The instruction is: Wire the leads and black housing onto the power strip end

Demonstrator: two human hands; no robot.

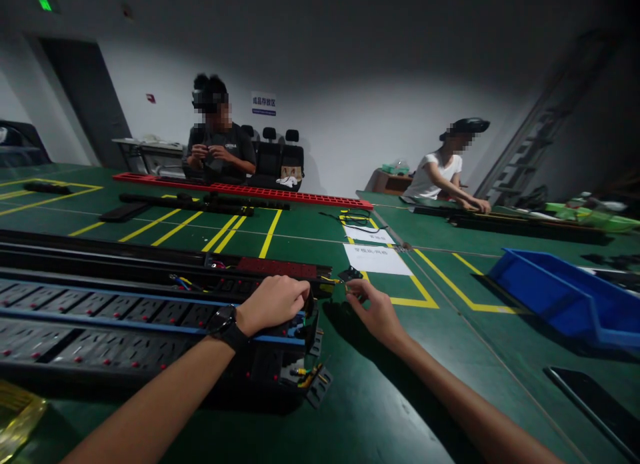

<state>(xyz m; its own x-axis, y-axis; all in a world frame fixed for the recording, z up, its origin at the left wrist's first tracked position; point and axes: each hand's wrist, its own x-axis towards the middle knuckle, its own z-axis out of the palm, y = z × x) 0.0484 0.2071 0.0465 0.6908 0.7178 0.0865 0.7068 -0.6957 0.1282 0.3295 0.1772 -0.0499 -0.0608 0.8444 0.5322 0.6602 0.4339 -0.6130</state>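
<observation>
Several long black power strips (pixel 115 344) lie side by side on the green table, with rows of sockets and red dots along them. My left hand (pixel 275 301), wearing a black watch (pixel 223 321), is closed over the right end of the strips, its fingertips partly hidden. Just right of that end, my right hand (pixel 375 311) pinches at a small black end cap (pixel 351 273). A yellow wire (pixel 327 279) runs from the far strip to this cap. Another end cap (pixel 318 384) hangs tilted from the nearest strip on coloured wires.
A blue bin (pixel 565 291) stands to the right, with a dark phone-like slab (pixel 595 404) nearer me. Paper labels (pixel 377 259), glasses (pixel 357 217) and a red rail (pixel 295 196) lie beyond. Two people (pixel 220 141) (pixel 440 171) work across the table.
</observation>
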